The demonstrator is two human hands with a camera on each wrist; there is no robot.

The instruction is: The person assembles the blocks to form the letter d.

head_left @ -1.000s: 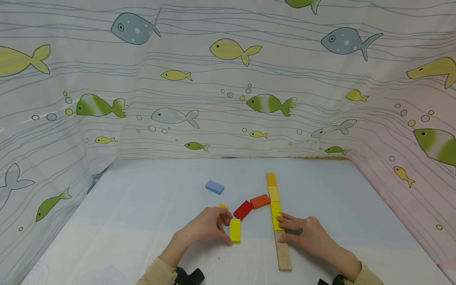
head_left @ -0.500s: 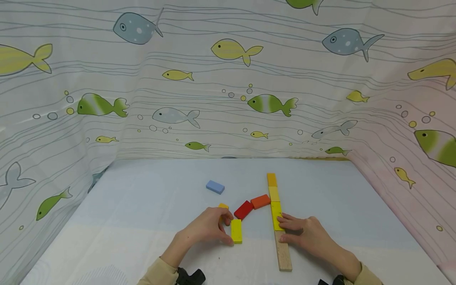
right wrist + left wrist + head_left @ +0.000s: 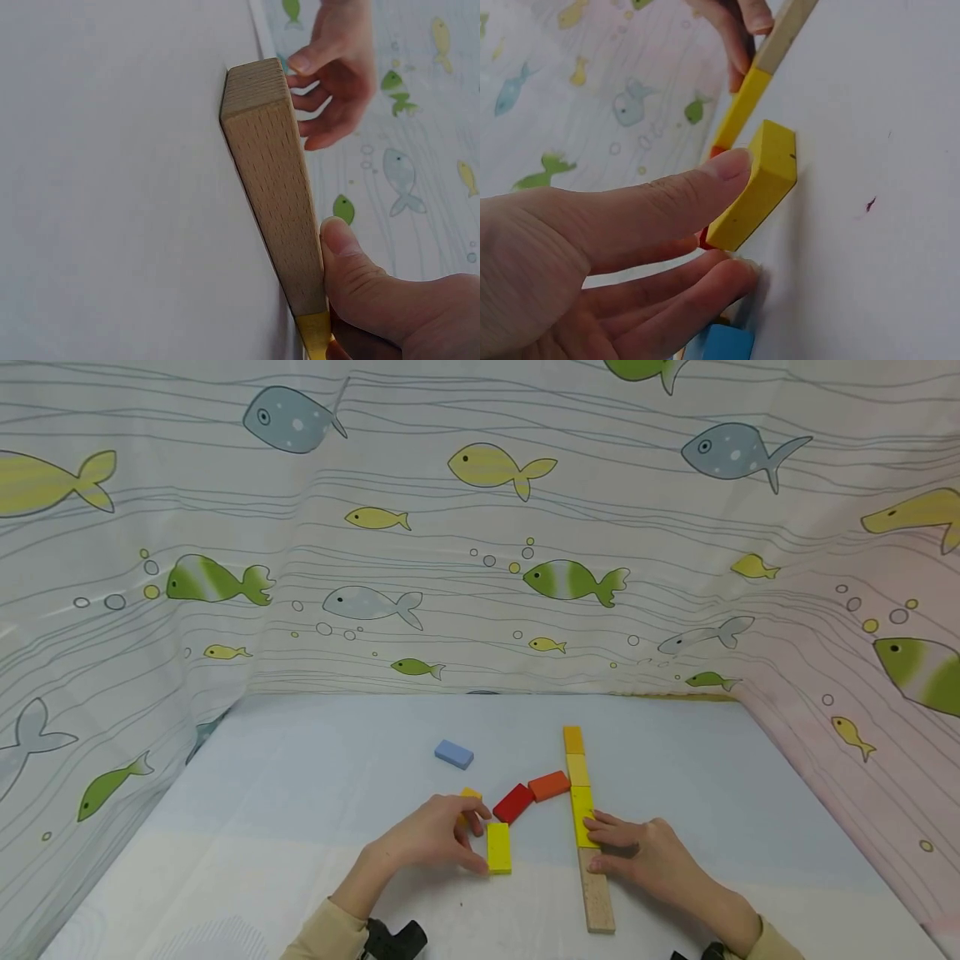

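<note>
A yellow block (image 3: pixel 498 849) lies flat beside my left hand (image 3: pixel 431 835). The left thumb tip is right at the block's near left corner, and the index finger arches past its far end. In the left wrist view the thumb (image 3: pixel 667 195) overlaps the yellow block's side, with the other fingers loosely bent below it. My right hand (image 3: pixel 648 860) rests along the right side of a straight row, its fingertips at a yellow block (image 3: pixel 581 806) and its thumb against a plain wooden block (image 3: pixel 597 902). In the right wrist view that thumb (image 3: pixel 343 240) touches the wooden block's side.
Past the near yellow blocks, the row runs on to an orange-yellow block (image 3: pixel 573 739). A red block (image 3: pixel 513 803) and an orange block (image 3: pixel 549 786) slant towards it. An amber block (image 3: pixel 471 793) is partly hidden behind the left hand. Farther back lies a blue block (image 3: pixel 453 754).
The yellow block by the left hand has shifted slightly right. The left hand has since drawn back a little to the left. My right hand has stayed in place.
</note>
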